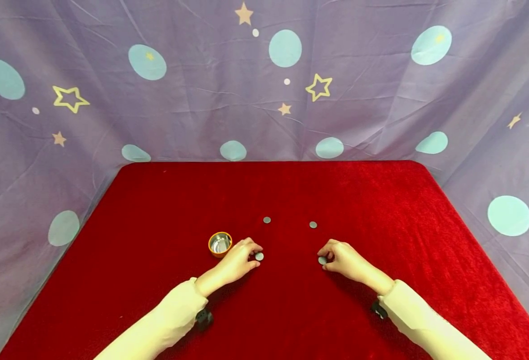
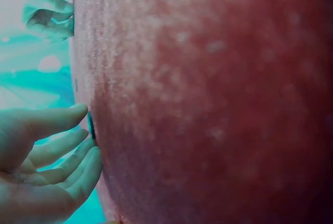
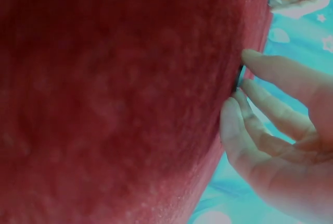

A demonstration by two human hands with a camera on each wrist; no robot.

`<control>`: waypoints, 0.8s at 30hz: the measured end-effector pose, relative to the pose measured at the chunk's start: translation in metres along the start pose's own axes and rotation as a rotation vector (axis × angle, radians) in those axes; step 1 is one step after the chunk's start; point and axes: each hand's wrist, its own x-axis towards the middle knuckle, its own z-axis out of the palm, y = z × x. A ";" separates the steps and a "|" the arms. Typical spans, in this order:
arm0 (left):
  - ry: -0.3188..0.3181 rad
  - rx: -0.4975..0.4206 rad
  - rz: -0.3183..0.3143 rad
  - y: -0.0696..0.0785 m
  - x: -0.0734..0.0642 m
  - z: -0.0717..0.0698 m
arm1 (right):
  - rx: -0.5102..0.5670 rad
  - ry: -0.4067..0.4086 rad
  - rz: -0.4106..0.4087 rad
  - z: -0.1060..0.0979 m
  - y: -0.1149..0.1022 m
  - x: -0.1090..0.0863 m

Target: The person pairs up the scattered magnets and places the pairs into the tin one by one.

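My left hand [image 1: 241, 259] rests low over the red cloth, its thumb and fingertips at opposite edges of a small, coin-like grey disc [image 1: 259, 256]. Edge-on in the left wrist view, this disc [image 2: 91, 125] shows as a thin dark line between thumb and fingers. A matching disc [image 1: 322, 260] lies in the pinch of my right hand [image 1: 346, 259]; the right wrist view has its rim [image 3: 240, 77] between the thumb tip and curled fingers. Both discs are flat at the cloth. Beyond the hands lie a third disc [image 1: 267, 220] and another disc [image 1: 313, 225].
A small round metal bowl [image 1: 220, 253] with an orange outside stands just left of my left hand. Red velvet-like cloth [image 1: 287, 310] covers the table. Behind and at the sides hangs a purple curtain [image 1: 192, 115] with stars and dots.
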 end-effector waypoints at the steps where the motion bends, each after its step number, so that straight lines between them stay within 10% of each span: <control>1: 0.001 0.007 0.001 0.000 0.001 0.001 | -0.004 0.000 0.002 0.000 0.000 0.000; 24: -0.044 0.056 0.031 0.006 0.012 0.006 | -0.004 -0.024 0.016 0.000 -0.003 0.008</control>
